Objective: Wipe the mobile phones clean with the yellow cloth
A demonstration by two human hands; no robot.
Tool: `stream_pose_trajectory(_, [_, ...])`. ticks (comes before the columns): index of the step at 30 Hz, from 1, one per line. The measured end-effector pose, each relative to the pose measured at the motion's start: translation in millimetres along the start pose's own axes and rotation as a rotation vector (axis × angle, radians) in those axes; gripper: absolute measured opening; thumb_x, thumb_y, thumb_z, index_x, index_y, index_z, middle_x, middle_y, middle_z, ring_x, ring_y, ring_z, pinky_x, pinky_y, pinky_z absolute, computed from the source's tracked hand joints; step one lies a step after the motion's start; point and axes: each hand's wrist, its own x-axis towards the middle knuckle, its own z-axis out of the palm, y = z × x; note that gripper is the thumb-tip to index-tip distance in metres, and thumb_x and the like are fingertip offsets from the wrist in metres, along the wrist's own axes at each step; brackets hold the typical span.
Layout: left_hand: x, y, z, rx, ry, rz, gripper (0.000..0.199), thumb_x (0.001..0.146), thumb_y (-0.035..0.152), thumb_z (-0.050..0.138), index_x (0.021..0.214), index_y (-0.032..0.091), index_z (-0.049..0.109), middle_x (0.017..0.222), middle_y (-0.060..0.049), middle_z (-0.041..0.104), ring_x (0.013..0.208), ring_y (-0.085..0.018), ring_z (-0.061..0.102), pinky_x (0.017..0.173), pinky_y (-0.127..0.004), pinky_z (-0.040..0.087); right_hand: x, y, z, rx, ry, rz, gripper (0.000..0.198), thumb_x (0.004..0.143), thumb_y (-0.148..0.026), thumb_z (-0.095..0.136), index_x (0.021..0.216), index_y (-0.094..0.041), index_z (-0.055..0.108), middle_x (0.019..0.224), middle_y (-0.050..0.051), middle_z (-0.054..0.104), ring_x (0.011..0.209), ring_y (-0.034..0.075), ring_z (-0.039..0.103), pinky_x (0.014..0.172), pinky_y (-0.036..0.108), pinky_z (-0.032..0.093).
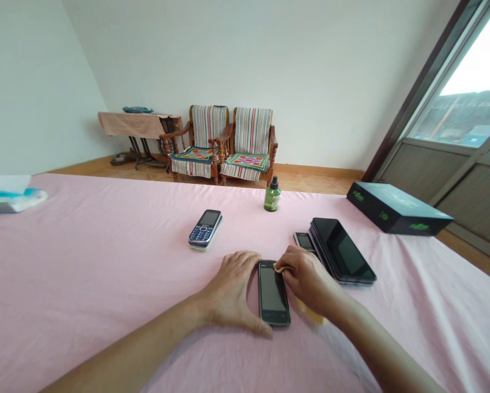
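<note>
A dark touchscreen phone (273,297) lies face up on the pink cloth. My left hand (234,289) grips it from the left, fingers at its top edge and thumb at its bottom edge. My right hand (304,273) pinches a yellowish cloth (310,312) and presses a fold of it on the screen's upper right corner. Most of that cloth is hidden under the hand and hangs below it. Just beyond my right hand a small keypad phone (304,240) lies partly covered, beside a stack topped by a black tablet (345,251).
Left of centre, a blue keypad phone (204,226) lies on a small stack. A green bottle (272,196) stands at the far edge of the pink-covered table (105,262). A black box (392,204) sits at the far right, a tissue pack (13,199) at the far left.
</note>
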Motion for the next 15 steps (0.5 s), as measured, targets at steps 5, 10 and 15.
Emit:
stream_pose_trajectory(5, [-0.6,-0.2,0.2,0.008,-0.01,0.007,0.104,0.045,0.061,0.083,0.13,0.02,0.041,0.134,-0.014,0.047,0.124,-0.038,0.042,0.107,-0.053,0.03,-11.3,3.3,-10.8,0.139,-0.123,-0.017,0.034,0.067,0.004,0.05,0.075,-0.018,0.074,0.077,0.002,0.07,0.07,0.014,0.065,0.064,0.022,0.05])
stream_pose_trajectory(10, [-0.9,-2.3,1.5,0.013,-0.01,0.01,0.107,0.044,0.063,0.083,0.132,0.02,0.039,0.136,-0.015,0.046,0.125,-0.039,0.041,0.108,-0.052,0.029,-20.2,-7.9,-23.2,0.352,-0.35,0.038,0.039,0.063,0.005,0.046,0.075,-0.018,0.075,0.079,0.002,0.072,0.07,0.013,0.067,0.064,0.021,0.051])
stream_pose_trajectory(15, [-0.9,-2.8,1.7,0.022,-0.005,0.017,0.108,0.044,0.064,0.082,0.133,0.02,0.039,0.136,-0.015,0.046,0.125,-0.038,0.041,0.108,-0.052,0.03,-23.0,-21.7,-31.7,0.298,-0.458,0.031,0.043,0.058,0.005,0.043,0.072,-0.02,0.077,0.076,0.0,0.073,0.067,0.012,0.066,0.056,0.017,0.047])
